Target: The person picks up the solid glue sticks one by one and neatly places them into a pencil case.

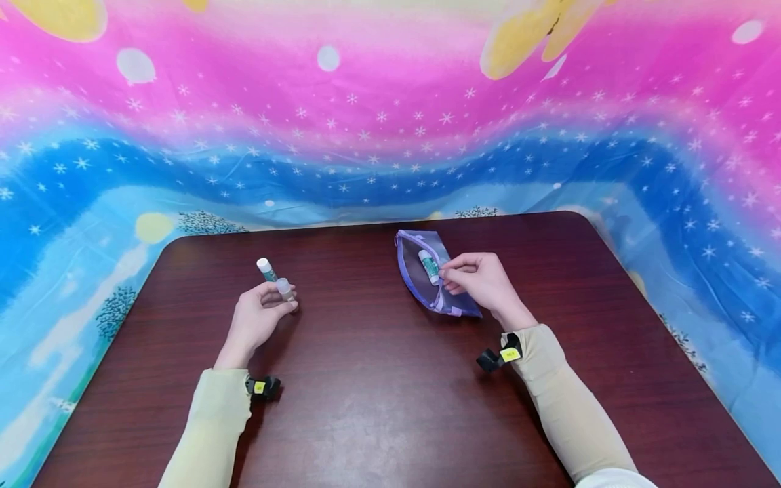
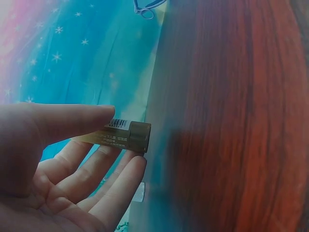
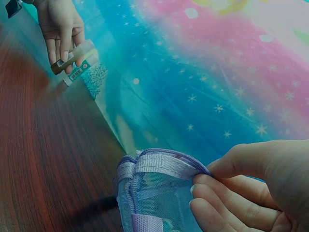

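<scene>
The mesh pouch (image 1: 412,274), soft and edged with purple zip, gapes near the worktop's (image 1: 366,379) far edge, right of centre; a smooth green-and-white tube (image 1: 429,268) lies inside. The right hand (image 1: 485,281) pinches the pouch's rim between thumb and forefinger. Towards the far left corner, the left hand (image 1: 259,315) grips a brownish, clear-capped tube (image 1: 284,289) between thumb and fingers. Just beyond, a white-capped tube (image 1: 266,269) seems upright, its base hidden. Only the left wrist view shows the held tube's barcode.
</scene>
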Demonstrator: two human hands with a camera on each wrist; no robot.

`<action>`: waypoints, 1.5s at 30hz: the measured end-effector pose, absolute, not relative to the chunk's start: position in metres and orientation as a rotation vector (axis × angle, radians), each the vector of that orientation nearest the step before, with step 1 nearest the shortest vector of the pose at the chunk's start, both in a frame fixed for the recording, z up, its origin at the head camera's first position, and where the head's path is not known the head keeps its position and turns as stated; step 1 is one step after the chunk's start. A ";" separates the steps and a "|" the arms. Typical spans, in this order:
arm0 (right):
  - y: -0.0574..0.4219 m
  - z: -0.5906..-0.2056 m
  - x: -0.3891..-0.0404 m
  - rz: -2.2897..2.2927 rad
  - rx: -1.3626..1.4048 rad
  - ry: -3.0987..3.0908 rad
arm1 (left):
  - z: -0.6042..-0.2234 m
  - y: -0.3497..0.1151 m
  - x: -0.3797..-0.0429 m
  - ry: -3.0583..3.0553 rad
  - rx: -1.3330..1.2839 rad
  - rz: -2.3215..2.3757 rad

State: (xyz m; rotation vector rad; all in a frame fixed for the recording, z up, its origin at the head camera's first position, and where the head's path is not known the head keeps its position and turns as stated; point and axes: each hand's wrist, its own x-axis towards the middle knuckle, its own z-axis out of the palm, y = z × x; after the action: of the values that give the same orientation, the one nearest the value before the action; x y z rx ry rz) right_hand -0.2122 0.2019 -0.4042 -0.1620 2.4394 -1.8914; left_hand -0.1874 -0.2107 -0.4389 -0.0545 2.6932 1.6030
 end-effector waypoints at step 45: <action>0.203 -0.406 -0.214 -1.892 -0.145 2.427 | -0.434 -0.181 -0.208 2.642 -0.012 1.653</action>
State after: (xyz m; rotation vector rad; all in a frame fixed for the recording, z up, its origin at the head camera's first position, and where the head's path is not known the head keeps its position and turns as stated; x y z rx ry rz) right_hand -0.2140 0.2025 -0.4057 -0.1448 2.4270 -1.8922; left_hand -0.2075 -0.1807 -0.4340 -0.0121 2.6425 1.6534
